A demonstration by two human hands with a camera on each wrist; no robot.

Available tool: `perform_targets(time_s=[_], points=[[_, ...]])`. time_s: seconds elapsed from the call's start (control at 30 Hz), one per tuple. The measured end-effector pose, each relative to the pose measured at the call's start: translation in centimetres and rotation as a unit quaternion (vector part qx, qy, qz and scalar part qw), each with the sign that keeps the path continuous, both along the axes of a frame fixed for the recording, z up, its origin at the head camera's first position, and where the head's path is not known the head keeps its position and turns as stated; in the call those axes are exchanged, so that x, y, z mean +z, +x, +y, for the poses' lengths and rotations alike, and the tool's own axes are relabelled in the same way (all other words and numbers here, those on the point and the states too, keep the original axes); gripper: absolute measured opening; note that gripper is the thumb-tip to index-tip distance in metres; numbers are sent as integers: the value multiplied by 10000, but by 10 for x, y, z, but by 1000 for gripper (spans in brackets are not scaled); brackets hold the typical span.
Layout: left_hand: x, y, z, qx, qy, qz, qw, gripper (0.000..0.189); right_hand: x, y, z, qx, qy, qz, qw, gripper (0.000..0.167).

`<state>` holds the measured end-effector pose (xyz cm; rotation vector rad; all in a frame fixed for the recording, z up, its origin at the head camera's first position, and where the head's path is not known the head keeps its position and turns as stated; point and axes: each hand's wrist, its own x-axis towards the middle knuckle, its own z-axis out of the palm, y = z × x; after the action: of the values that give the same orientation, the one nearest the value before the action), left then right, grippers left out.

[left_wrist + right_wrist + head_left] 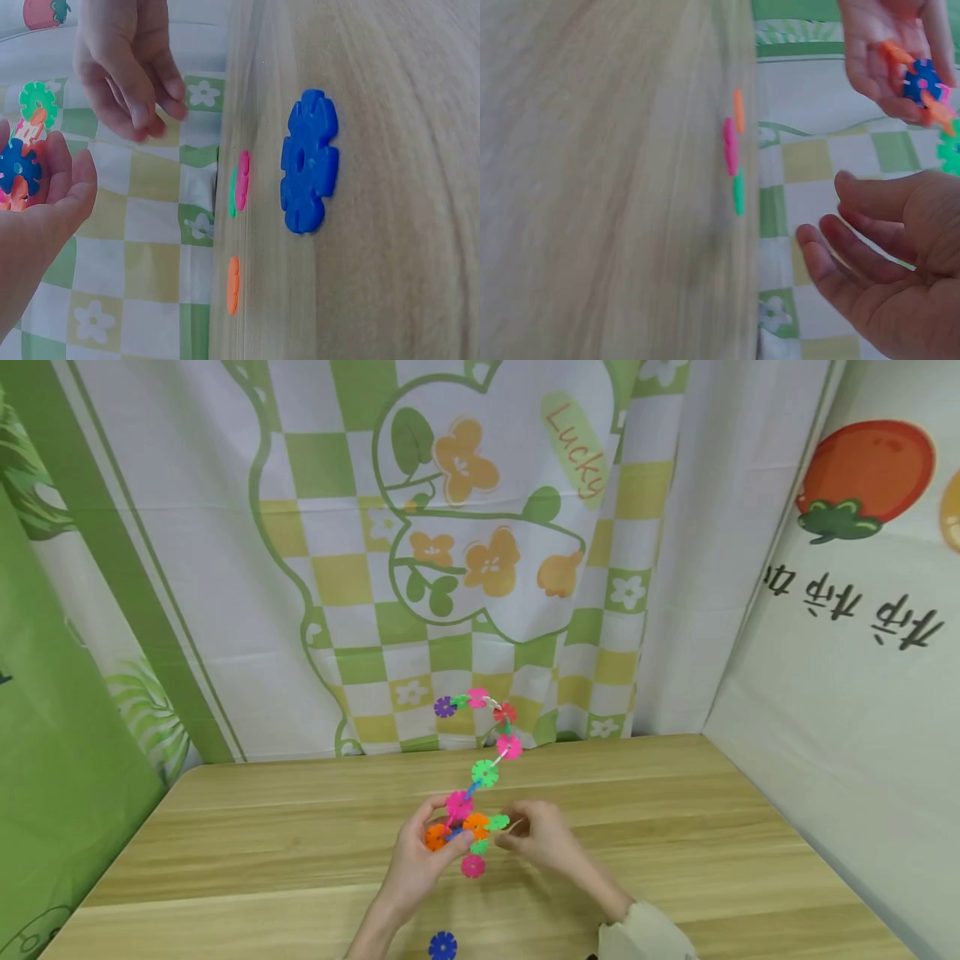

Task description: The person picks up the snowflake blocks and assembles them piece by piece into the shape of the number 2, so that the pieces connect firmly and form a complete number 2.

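My left hand (420,852) grips one end of a chain of notched plastic snowflake discs (485,773), with its thumb over the front. Pink, green, white, red and purple discs curve upward from it in the head view. At the gripped end, a blue disc (922,82) sits between two orange ones, with a green disc (498,821) sticking out to the right. My right hand (877,255) hovers beside that green disc, fingers loosely bent and apart, nothing between them in the right wrist view.
On the wooden table (262,843) lie a loose blue disc (309,161) near the front, and a pink disc (472,866) beside a green disc (479,846). A loose orange disc (233,285) lies left of these. A patterned curtain (330,610) hangs behind the table.
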<state>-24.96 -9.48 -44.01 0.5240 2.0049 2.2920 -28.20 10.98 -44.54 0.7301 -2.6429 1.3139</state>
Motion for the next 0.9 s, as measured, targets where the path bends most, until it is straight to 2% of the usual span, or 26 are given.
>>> perform_targets(time_s=[0.13, 0.3, 0.37, 0.57, 0.8, 0.9], points=[[1, 0, 0, -16, -23, -38, 10000, 47, -5, -7, -11, 303, 304, -440, 9981, 26], [0, 0, -1, -81, -151, -9, 9999, 47, -14, -12, -21, 772, 692, -19, 9946, 21], [0, -1, -1, -103, -190, 4, 9998, 46, -17, -13, -24, 838, 868, 158, 9926, 28], [-2, -2, -1, -104, -226, 51, 9997, 47, -23, -11, -31, 819, 1191, 48, 9895, 50], [-2, -1, -1, -98, -187, 67, 9998, 49, -21, -8, -35, 664, 1331, -217, 9886, 48], [-1, -1, -1, -105, -169, 61, 9998, 50, -20, -8, -37, 691, 1577, -63, 9850, 45]])
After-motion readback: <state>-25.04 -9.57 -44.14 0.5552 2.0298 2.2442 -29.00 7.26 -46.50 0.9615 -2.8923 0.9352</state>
